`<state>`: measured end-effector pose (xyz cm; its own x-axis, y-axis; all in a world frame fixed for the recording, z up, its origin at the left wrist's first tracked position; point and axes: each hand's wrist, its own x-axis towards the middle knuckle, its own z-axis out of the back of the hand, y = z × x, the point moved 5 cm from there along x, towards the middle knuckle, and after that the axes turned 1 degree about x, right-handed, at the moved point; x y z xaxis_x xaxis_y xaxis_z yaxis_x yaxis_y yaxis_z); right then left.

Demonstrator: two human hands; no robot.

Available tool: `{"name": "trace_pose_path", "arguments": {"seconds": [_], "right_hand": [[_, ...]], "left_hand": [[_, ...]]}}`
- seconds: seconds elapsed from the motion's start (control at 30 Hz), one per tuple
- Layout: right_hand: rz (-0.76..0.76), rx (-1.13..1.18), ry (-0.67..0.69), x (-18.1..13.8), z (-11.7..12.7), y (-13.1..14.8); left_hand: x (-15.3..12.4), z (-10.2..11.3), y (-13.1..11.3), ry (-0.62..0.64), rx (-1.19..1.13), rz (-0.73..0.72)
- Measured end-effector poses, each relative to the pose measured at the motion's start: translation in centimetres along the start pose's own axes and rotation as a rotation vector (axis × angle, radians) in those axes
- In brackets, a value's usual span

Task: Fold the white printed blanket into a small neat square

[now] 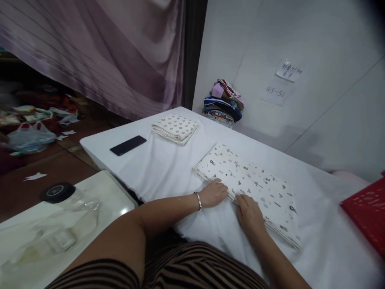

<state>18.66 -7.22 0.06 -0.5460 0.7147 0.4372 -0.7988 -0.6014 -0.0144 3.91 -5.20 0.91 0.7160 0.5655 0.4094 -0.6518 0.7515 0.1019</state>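
left hand [214,193]: lying flat on near edge of printed folded cloth [255,184]; fingers open
right hand [249,212]: pressing same edge; fingers open, flat
tabletop [168,168]: carrying phone [128,145]; heart-print cloth [174,127]

Layout: table [168,168] ahead, wall behind it, second surface at near left.

Folded cloth [249,184] lies on table, centre-right; left hand [214,193] and right hand [248,212] rest side by side on its near edge. Smaller folded cloth [174,127] behind and to the left; phone [128,145] left of that. Fabric pile [224,100] at far edge against wall. Jar [60,216] on near-left surface.
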Motion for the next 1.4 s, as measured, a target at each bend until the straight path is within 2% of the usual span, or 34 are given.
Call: {"name": "trace_pose_path", "arguments": {"seconds": [0.17,0.3,0.37,0.47,0.53,0.63,0.8,0.9,1.17,1.4], "right_hand": [[0.034,0.007,0.015,0.3,-0.2,0.5],[0.032,0.008,0.023,0.2,-0.2,0.5],[0.017,0.013,0.016,0.1,-0.2,0.5],[-0.003,0.019,0.017,0.0,-0.2,0.5],[-0.012,0.02,0.025,0.0,-0.2,0.5],[-0.019,0.024,0.032,0.0,-0.2,0.6],[-0.021,0.036,0.028,-0.1,-0.1,0.7],[-0.017,0.039,0.029,-0.1,-0.1,0.7],[-0.014,0.044,0.015,-0.1,0.0,0.6],[-0.018,0.033,0.023,-0.2,-0.5,0.5]], "left_hand": [[-0.2,-0.3,0.0,0.008,-0.034,0.017],[-1.3,1.2,2.3,0.005,-0.122,0.159],[-2.5,2.3,4.8,-0.017,-0.174,0.343],[-5.4,3.8,9.4,-0.103,-0.24,0.749],[-7.1,3.9,11.6,-0.112,-0.316,0.975],[-8.2,3.5,12.9,-0.071,-0.396,1.144],[-7.8,2.9,12.7,0.031,-0.407,1.207],[-7.5,2.9,12.6,0.05,-0.372,1.234],[-6.6,2.7,13.0,0.172,-0.318,1.25],[-6.9,2.6,13.5,0.186,-0.349,1.3]]}}
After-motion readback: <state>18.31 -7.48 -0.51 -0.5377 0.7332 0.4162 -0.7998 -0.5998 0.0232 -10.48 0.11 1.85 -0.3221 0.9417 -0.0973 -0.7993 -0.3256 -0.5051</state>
